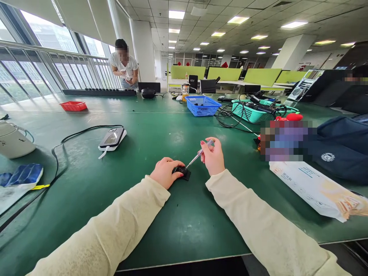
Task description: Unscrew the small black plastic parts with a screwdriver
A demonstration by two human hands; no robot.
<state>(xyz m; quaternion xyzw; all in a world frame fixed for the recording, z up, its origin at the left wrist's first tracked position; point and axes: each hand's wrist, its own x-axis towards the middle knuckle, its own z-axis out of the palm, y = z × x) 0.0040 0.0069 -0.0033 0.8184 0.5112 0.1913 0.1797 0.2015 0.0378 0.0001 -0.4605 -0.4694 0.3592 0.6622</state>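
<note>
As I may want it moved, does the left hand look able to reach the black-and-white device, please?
Probably yes: only table shows between the left hand and the device, though the hand would likely have to release the black part first.

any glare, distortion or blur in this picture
Head view: windows look washed out; the green table carries soft glare toward its near edge; sleeves stretch wide toward the bottom corners; pixelation hides a patch by the navy bag; the black part at the left hand is too dark for fine detail.
</note>
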